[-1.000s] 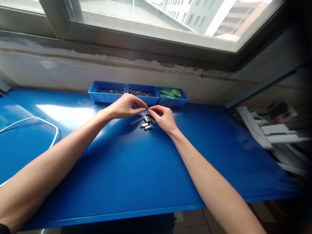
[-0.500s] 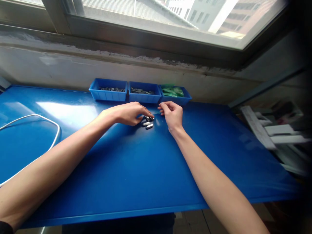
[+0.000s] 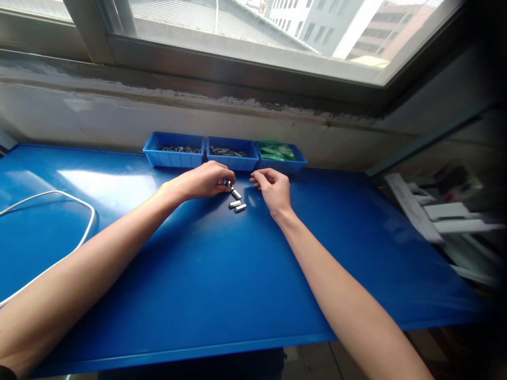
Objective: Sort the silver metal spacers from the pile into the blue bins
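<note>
My left hand (image 3: 209,179) pinches a small metal piece (image 3: 229,184) between thumb and fingers, just over the blue table. Three more short metal pieces lie beside it: one (image 3: 236,194) close to the fingertips, another (image 3: 234,203) below that, and a third (image 3: 240,208) lowest. To their right, my right hand (image 3: 274,187) hovers with thumb and forefinger pressed together; whatever is between them, if anything, is too small to make out.
Behind the hands stand three blue bins: the left (image 3: 174,158) and middle (image 3: 233,160) hold small metal parts, the right (image 3: 282,165) green bags. A white cable (image 3: 93,211) curves across the table (image 3: 222,285) at left. White frames (image 3: 451,211) stand at right.
My left hand has drawn its fingers together on a metal piece and lifted it to a tilt, uncovering the piece beside it. My right hand keeps its pinched pose.
</note>
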{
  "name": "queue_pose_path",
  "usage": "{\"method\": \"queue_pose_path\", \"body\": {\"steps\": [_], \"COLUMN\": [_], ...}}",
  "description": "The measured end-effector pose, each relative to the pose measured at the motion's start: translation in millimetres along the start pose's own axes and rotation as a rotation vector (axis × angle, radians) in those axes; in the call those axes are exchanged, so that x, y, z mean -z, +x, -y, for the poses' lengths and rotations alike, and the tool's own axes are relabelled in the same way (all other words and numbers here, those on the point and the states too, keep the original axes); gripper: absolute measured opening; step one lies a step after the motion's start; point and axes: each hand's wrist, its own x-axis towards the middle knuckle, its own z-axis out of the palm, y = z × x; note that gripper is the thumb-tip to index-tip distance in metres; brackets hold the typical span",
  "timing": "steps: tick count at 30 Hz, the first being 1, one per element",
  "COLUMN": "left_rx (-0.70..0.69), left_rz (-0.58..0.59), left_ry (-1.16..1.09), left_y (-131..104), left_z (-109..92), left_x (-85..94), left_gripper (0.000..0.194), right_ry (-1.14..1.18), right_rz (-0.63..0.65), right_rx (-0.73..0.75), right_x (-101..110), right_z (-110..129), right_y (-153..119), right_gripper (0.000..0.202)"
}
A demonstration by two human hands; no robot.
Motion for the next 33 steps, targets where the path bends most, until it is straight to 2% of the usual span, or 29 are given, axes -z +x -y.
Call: {"method": "queue_pose_path", "body": {"steps": [8,15,20,24,27,31,33], "left_rx": [0.075,0.158,0.152,0.232,0.331,0.424,0.443], "left_rz": [0.028,-0.126,-0.041,-0.021,-0.125,-0.432,-0.524], "left_ry": [-0.089,-0.406,-0.485,-0.576,-0.646,-0.827,-0.966], "left_y": [-1,0,1,1,2,4,5], "left_z": [-1,-11,-15,-17,-16,-14,-14], "left_x": [4.1,10.2,13.2,14.0,11.9,6.6,5.3], "left_gripper": [0.024,0.028,0.032,0.036,0.039,0.049,0.055], "right_ry": [0.009,0.022,0.006,0.001,-0.006,-0.009,-0.012], "right_rz": [0.019,0.030,0.037,0.049,0.053,0.057,0.059], "right_rx": [0.012,0.025,0.024,0.023,0.026,0.036,0.035], "right_x": [0,-1,-1,-1,-1,-1,-1], "right_z": [-1,0,-1,0,-1,-3,-4], "right_y": [0,1,0,0,0,0,0], "right_gripper": [0.022,0.020,0.021,0.022,0.021,0.021,0.021]}}
